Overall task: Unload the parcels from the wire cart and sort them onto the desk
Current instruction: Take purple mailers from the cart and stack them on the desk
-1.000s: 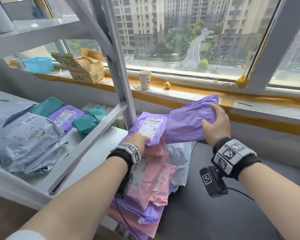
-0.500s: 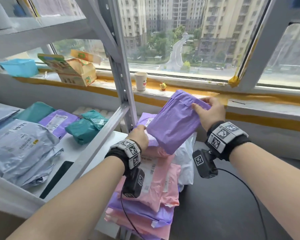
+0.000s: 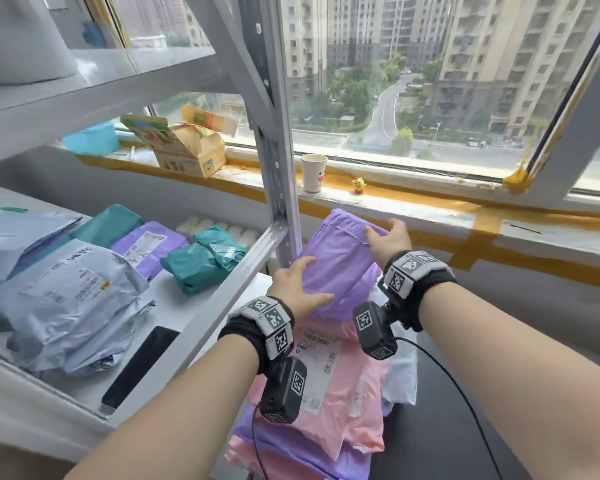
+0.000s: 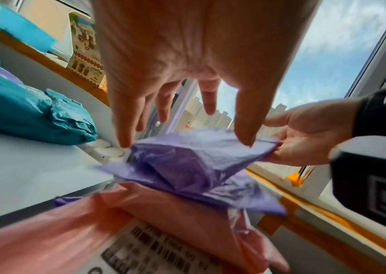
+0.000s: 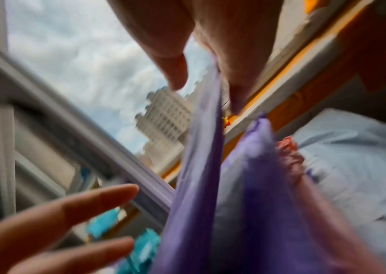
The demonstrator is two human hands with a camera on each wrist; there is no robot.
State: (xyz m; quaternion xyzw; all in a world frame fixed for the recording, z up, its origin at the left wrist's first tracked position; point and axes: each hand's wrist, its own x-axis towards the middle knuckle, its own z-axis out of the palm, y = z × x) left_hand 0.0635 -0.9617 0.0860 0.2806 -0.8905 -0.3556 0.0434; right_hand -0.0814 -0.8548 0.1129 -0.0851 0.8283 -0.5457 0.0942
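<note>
Since a second ago the purple parcel [image 3: 336, 268] has turned from lying sideways to standing long-ways, and the left hand [image 3: 297, 289] has come onto its near side. Closest to the person, at 6 o'clock, sits the pile of pink and purple parcels [image 3: 329, 386]; the purple parcel rests on top of it. The left hand lies at 9 o'clock of that parcel with its fingers straight and spread, just touching the bag, not gripping. The right hand [image 3: 388, 239] is at 1 o'clock, pinching the far top corner between thumb and fingers (the right wrist view is blurry, but the pinch shows). Farther left, at 9 o'clock, the white desk [image 3: 174, 299] already holds grey, teal and purple parcels. Farthest off, at 12 o'clock, a paper cup [image 3: 313, 173] stands on the windowsill. My guess is that the slippery bag could slide out of that small corner pinch, or lifting it could tip the pile over.
</note>
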